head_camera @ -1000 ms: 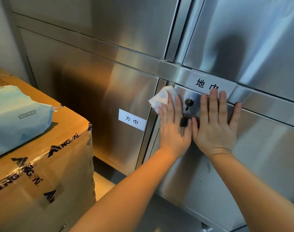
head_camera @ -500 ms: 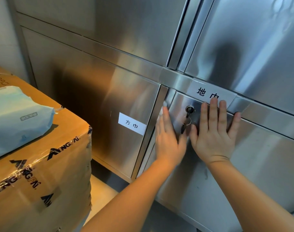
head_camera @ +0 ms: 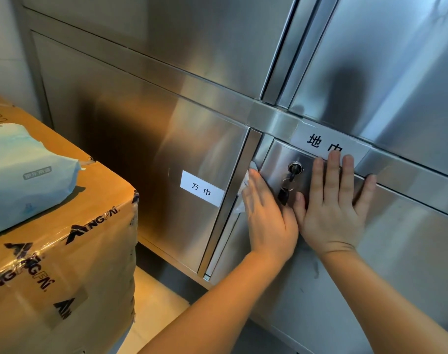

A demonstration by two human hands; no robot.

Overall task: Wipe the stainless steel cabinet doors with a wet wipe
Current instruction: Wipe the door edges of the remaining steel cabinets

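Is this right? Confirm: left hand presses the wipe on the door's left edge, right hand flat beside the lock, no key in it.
One error: the head view shows a key in the lock. The left hand, wipe and right hand are as stated.

Pale wall at left, light floor beside taped cardboard box.

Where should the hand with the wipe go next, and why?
Probably slide the left hand down the door's left edge. It presses the wet wipe flat beside the keyed lock, while the right hand braces the lower right door, whose panel below shows smudges.
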